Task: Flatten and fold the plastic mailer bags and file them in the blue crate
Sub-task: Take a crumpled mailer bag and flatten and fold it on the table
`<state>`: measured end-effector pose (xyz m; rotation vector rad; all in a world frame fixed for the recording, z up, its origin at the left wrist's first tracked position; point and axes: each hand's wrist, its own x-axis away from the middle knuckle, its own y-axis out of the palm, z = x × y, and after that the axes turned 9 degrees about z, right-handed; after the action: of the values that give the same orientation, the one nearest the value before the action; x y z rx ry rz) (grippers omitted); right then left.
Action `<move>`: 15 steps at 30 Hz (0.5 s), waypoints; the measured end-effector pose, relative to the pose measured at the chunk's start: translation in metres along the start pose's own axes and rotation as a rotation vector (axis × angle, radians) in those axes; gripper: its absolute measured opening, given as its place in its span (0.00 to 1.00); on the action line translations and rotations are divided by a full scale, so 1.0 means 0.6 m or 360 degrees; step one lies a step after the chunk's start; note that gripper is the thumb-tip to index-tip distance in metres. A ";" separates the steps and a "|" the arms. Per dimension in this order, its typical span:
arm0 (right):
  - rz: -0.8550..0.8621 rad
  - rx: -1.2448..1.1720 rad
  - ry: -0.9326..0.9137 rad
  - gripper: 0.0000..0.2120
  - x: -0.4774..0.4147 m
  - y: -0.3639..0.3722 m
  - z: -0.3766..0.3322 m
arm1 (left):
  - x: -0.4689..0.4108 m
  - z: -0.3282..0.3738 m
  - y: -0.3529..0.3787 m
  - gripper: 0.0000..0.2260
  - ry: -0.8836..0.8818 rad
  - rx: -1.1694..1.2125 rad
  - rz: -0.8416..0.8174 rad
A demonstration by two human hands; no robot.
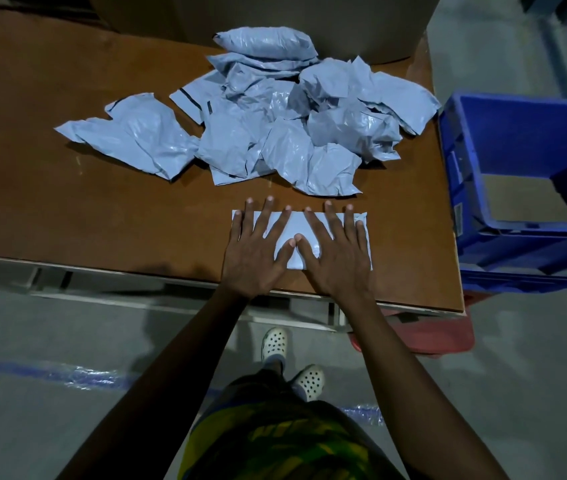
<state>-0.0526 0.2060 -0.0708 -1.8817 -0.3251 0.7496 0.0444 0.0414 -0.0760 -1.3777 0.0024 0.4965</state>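
both flat, spread hands, left hand (256,252) and right hand (335,254), press the folded mailer bag (298,226) on the desk (67,188); smooth outward to expel air before filing in the blue crate (465,174).

One crate (517,133) — roughly ten mailers (275,116)

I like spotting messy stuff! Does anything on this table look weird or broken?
Nothing looks broken or spilled. The pile of mailer bags is just crumpled, waiting its turn; the back bag looks puffier than the rest. The left hand and right hand press flat on the folded bag.
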 end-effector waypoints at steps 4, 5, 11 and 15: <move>-0.0081 -0.0006 0.0002 0.29 -0.009 -0.006 -0.002 | -0.006 -0.006 0.002 0.29 0.0021 -0.0004 -0.0016; -0.0083 -0.0004 0.0005 0.29 -0.007 -0.007 -0.002 | -0.002 -0.010 0.000 0.28 0.0030 0.0011 -0.0007; -0.0043 0.0073 -0.0067 0.26 -0.012 -0.001 -0.058 | 0.033 -0.033 -0.015 0.25 -0.0244 -0.0017 0.0093; -0.0072 -0.0006 -0.0214 0.25 -0.008 0.021 -0.101 | 0.035 -0.033 -0.013 0.25 -0.0246 -0.0056 0.0065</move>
<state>-0.0196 0.1539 -0.0645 -1.8256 -0.4527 0.8469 0.0713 0.0289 -0.0790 -1.3727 -0.1046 0.6389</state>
